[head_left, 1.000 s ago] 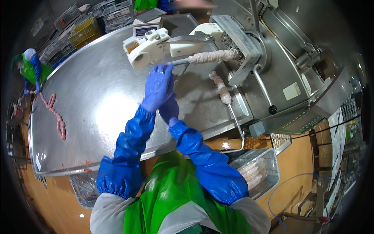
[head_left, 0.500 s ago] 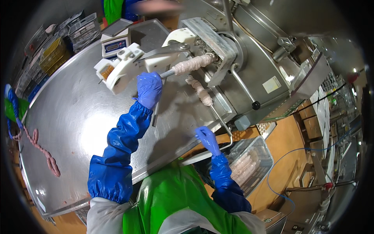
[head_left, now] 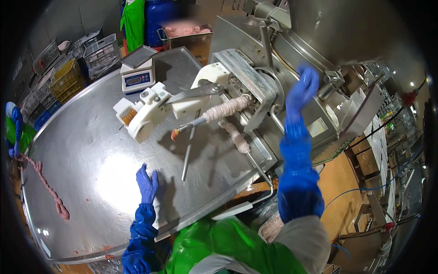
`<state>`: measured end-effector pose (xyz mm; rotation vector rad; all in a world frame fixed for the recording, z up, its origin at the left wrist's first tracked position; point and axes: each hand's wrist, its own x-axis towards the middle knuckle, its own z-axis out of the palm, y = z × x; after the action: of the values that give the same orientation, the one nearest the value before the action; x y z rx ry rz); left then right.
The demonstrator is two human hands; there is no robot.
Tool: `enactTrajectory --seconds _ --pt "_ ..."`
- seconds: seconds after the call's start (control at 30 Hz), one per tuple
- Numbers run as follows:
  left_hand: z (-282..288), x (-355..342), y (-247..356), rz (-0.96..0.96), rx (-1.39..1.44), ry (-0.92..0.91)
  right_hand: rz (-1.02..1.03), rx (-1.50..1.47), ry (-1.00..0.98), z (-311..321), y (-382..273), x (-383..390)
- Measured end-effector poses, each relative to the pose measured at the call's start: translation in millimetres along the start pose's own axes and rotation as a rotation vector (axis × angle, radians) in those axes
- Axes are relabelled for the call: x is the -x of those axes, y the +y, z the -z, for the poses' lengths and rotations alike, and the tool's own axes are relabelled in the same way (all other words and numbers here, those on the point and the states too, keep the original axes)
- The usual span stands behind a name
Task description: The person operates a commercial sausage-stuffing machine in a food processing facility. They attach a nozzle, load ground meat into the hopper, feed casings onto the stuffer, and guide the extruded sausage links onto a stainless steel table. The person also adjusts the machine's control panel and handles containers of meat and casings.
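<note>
My left hand [head_left: 147, 183], in a blue glove, is over the steel table [head_left: 91, 150] with its thumb apart from the fingers and nothing in it. My right hand [head_left: 302, 89], also gloved, is raised in front of the steel filling machine [head_left: 242, 39]; its fingers are smeared by motion. Pale gathered sausage casing [head_left: 226, 108] sits on the machine's filling tube [head_left: 194, 123], with reddish meat [head_left: 174, 134] at the tube's tip. Another gathered casing [head_left: 236, 138] is on a thin bent rod [head_left: 258, 165] below it. A white hinged holder [head_left: 148, 114] stands left of the tube.
A digital scale [head_left: 138, 75] stands at the table's far edge. Linked sausages [head_left: 48, 187] lie at the left, by a co-worker [head_left: 18, 130]. Crates [head_left: 67, 82] are stacked beyond. A steel tub of meat [head_left: 187, 34] is at the back. A blue hose [head_left: 360, 188] runs at right.
My left hand has let go of the filling tube's end and drawn back toward me, baring the meat at its tip. My right hand has risen from the table's front edge toward the machine.
</note>
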<state>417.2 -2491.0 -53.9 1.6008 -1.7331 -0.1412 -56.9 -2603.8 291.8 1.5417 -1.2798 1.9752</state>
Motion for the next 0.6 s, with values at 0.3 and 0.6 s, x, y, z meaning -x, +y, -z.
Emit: enactTrajectory --seconds 0.3,0.6 --pt "-29 9 15 0.262 -0.497 -0.505 -0.256 0.807 -1.054 -144 141 -12" --pt "-29 14 5 0.278 -0.503 -0.464 -0.117 1.036 -0.581 105 1 102"
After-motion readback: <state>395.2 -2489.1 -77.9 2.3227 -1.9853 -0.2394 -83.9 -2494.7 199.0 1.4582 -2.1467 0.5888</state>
